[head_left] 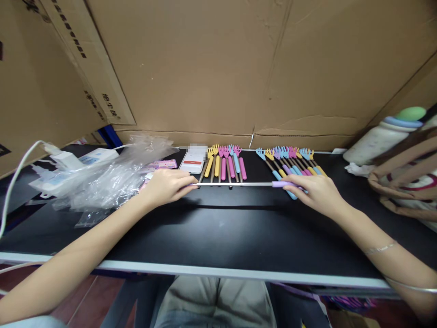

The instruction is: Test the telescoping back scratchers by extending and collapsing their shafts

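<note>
A telescopic back scratcher (235, 184) stretches level above the table, its thin metal rod drawn out long. My left hand (170, 186) is closed around its left end, where a bit of purple shows and the rest is hidden by the fingers. My right hand (316, 191) grips the purple handle at the other end. Behind the rod lies a row of yellow, pink and blue claw heads on rods (227, 155), with loose handles (217, 166) among them. Close to my right hand rests a row of back scratchers with coloured handles (290, 159).
Crumpled clear plastic bags (112, 182) and a white power strip (82, 168) with a cable lie at the left. A phone (193, 159) sits behind my left hand. A bottle (382, 139) and a brown-handled bag (406, 182) stand right. Cardboard (211, 68) walls the back.
</note>
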{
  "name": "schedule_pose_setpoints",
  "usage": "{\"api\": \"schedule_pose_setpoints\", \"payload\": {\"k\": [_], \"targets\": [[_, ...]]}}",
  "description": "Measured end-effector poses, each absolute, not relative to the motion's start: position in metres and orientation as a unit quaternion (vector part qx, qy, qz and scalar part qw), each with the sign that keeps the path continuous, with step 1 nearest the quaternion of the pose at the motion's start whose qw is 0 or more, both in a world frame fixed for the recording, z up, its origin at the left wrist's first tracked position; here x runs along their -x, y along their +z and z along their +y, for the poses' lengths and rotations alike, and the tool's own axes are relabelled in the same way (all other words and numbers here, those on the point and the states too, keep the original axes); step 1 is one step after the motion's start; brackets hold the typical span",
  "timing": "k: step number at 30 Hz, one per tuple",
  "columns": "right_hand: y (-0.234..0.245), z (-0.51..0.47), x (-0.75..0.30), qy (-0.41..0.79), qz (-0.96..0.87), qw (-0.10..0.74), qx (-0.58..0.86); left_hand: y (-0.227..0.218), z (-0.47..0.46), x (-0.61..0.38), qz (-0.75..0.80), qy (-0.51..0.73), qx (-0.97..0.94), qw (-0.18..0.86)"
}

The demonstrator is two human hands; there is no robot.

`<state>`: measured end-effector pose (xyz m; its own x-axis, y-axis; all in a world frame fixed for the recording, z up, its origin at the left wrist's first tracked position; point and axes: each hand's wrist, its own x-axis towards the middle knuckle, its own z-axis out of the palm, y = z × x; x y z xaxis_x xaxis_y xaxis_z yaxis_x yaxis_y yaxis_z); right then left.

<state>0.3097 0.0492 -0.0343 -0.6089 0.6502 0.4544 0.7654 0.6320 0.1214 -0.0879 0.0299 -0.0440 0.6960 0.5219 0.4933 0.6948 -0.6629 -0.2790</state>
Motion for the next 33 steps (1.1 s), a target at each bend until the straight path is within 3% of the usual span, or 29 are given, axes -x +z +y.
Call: {"api": "schedule_pose_setpoints", "payload": {"k": [5,15,33], "targets": [[-0.040,0.047,-0.304,-0.134,-0.895,0.176,0.387,-0.051,0.028,0.079,-0.326,-0.198,0.900,0.210],[-0.027,0.045,-0.306,-0.204,-0.878,0.188,0.389,-0.041,0.028,0.082,-0.344,-0.183,0.894,0.220],[-0.026,0.052,-0.314,-0.146,-0.869,0.191,0.432,-0.033,0.034,0.099,-0.427,-0.166,0.849,0.262]]}}
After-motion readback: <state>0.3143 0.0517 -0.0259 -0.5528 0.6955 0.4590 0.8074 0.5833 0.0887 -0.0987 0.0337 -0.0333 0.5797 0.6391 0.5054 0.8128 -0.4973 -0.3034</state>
